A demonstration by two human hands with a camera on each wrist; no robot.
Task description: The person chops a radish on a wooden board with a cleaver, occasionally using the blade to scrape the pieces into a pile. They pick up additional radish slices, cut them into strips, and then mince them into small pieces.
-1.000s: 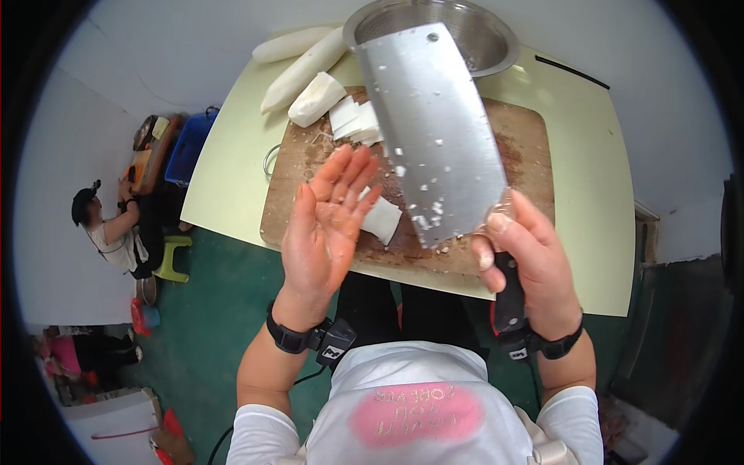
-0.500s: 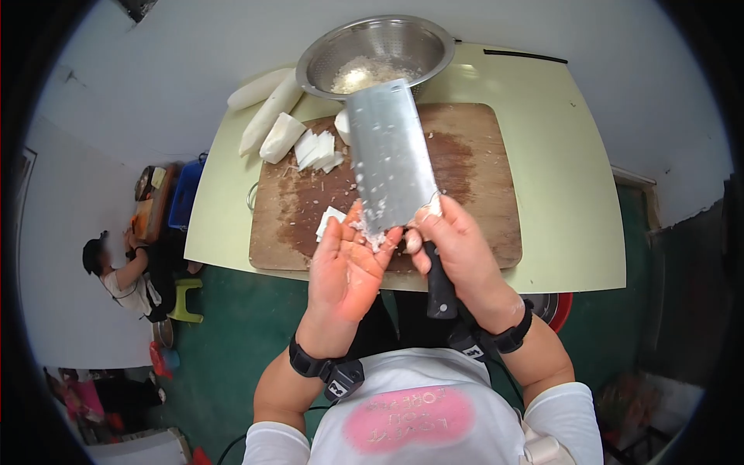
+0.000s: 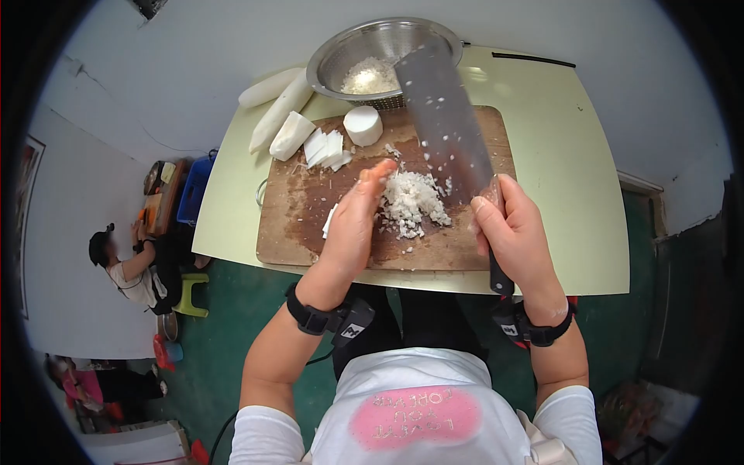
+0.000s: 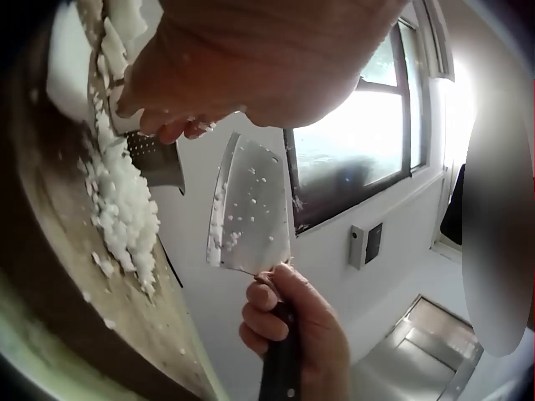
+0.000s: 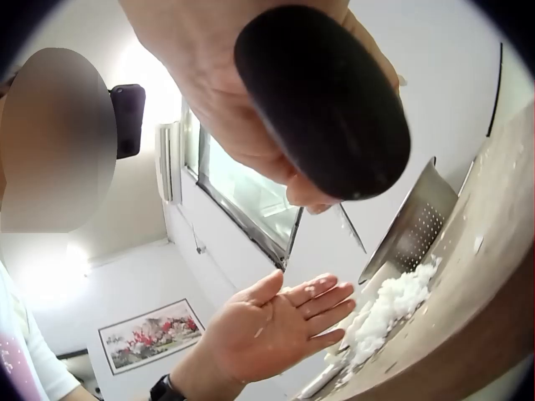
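Observation:
My right hand [image 3: 515,232] grips the black handle of a cleaver [image 3: 446,128], its broad blade raised over the right half of the wooden cutting board [image 3: 287,240]. White bits stick to the blade [image 4: 255,196]. My left hand [image 3: 353,229] is held edge-down just left of a pile of finely chopped white radish [image 3: 415,203]; its palm [image 5: 267,334] shows straight fingers with a few bits on them. Behind it lie thin radish slices [image 3: 325,149], a short round radish piece [image 3: 363,125] and a longer cut chunk [image 3: 292,136]. Another white slice [image 3: 329,222] is partly hidden by my left hand.
A steel colander [image 3: 329,84] with chopped white bits [image 3: 368,76] stands behind the board. Two whole white radishes [image 3: 279,108] lie at the table's [image 3: 566,194] back left. Off to the left, another person [image 3: 128,267] sits near a blue crate [image 3: 195,190].
The cleaver has swung right, away from my left hand, uncovering the chopped pile. My left hand has turned from palm-up under the blade to edge-down beside the pile.

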